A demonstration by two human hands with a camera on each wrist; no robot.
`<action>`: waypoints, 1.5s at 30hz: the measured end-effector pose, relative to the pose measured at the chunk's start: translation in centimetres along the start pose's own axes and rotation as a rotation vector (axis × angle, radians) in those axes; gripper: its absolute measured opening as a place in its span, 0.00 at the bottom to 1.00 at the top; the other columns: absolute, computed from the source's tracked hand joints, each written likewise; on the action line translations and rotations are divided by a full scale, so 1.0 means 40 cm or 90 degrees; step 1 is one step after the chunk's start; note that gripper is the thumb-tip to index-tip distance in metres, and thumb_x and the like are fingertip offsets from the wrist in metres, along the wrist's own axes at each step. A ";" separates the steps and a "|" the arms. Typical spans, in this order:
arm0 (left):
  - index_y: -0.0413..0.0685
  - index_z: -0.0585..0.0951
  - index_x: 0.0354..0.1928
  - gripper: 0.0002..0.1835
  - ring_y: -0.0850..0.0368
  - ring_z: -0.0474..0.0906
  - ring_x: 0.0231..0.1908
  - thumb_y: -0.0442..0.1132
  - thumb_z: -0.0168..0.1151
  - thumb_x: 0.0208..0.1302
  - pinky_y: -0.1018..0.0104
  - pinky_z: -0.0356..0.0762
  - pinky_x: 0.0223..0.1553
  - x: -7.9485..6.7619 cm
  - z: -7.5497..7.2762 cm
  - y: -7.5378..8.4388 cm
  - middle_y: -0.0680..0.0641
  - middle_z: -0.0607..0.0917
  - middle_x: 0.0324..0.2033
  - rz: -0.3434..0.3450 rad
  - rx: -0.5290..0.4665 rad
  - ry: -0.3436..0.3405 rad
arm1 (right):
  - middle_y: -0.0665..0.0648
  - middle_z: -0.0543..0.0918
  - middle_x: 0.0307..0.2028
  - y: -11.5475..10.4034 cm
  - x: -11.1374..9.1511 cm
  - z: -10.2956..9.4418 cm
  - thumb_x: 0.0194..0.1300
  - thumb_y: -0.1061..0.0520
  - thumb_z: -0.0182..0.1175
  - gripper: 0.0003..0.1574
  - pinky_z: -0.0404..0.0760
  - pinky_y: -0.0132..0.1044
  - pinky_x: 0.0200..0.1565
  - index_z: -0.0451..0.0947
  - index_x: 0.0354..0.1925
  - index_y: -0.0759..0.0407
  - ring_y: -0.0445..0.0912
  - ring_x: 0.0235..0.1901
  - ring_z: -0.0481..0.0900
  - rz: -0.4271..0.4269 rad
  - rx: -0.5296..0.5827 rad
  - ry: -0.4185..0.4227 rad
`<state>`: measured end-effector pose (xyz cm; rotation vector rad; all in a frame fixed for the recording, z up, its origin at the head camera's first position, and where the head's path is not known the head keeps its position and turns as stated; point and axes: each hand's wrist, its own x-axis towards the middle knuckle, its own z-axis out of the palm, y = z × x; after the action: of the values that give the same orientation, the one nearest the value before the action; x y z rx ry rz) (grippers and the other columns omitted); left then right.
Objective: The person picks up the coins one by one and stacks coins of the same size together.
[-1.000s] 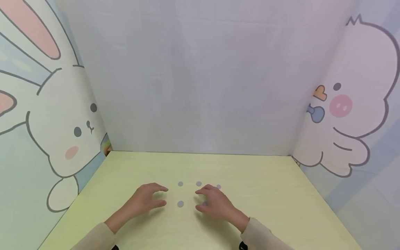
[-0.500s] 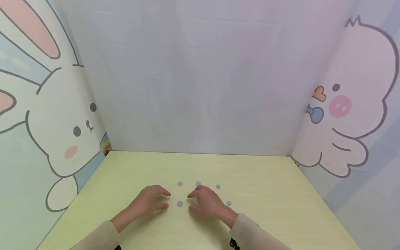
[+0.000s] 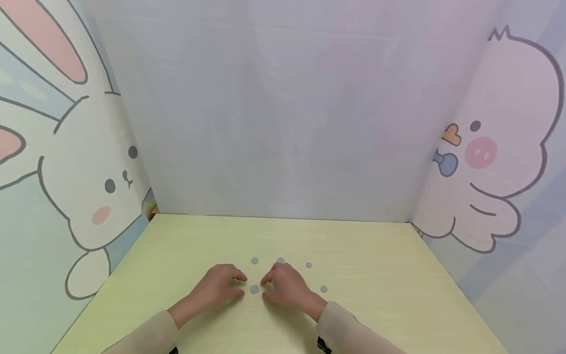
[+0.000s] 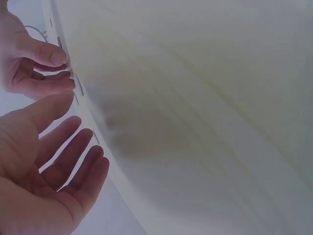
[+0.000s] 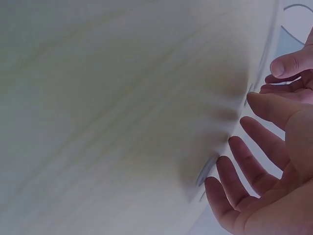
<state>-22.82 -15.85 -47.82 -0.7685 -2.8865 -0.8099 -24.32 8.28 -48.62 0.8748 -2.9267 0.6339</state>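
My left hand (image 3: 217,284) hovers low over the pale yellow tabletop, fingers spread and softly bent, with nothing in its grasp. Facing it, my right hand (image 3: 287,285) takes a similar pose, its thumb apart from the fingers and nothing held. Between the two sets of fingertips lies a flat grey disc (image 3: 254,289). Another grey disc (image 3: 280,260) is partly covered by the right hand in the head view. In the left wrist view the left palm (image 4: 29,161) shows bare; in the right wrist view the right fingertips come close to a grey disc (image 5: 206,171).
More flat grey discs lie about: one disc (image 3: 254,260) behind the left hand, one disc (image 3: 308,265) behind the right, and a further disc (image 3: 324,289) right of it. A pale cloth wall (image 3: 283,123) stands at the table's (image 3: 376,275) back edge, with cartoon-printed sides.
Both hands have come closer together: the left has moved right and the right has moved left, uncovering a disc at its right. The discs stay where they were.
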 end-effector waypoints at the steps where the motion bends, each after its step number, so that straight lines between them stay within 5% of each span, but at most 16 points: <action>1: 0.48 0.91 0.44 0.14 0.54 0.86 0.43 0.39 0.82 0.56 0.54 0.83 0.49 0.001 0.003 0.000 0.55 0.90 0.39 -0.001 0.000 0.001 | 0.42 0.85 0.38 0.000 0.003 0.003 0.56 0.54 0.79 0.13 0.75 0.31 0.42 0.94 0.42 0.47 0.37 0.39 0.75 -0.005 0.001 0.003; 11: 0.46 0.92 0.40 0.11 0.56 0.84 0.38 0.36 0.83 0.55 0.63 0.81 0.42 0.009 0.018 0.003 0.54 0.89 0.35 0.016 -0.035 0.005 | 0.43 0.86 0.35 -0.014 0.015 0.016 0.56 0.55 0.78 0.08 0.73 0.29 0.38 0.95 0.38 0.47 0.35 0.36 0.75 -0.021 0.005 0.028; 45: 0.53 0.92 0.32 0.05 0.60 0.83 0.35 0.36 0.82 0.56 0.65 0.81 0.40 0.012 0.030 0.000 0.58 0.88 0.30 0.022 -0.029 0.035 | 0.40 0.85 0.31 -0.052 0.031 0.038 0.57 0.52 0.80 0.03 0.73 0.30 0.35 0.95 0.32 0.45 0.34 0.34 0.76 0.020 0.033 0.053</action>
<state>-23.15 -15.03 -48.78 -0.7847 -2.8071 -0.8826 -24.13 5.46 -49.08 0.7877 -2.8683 0.7331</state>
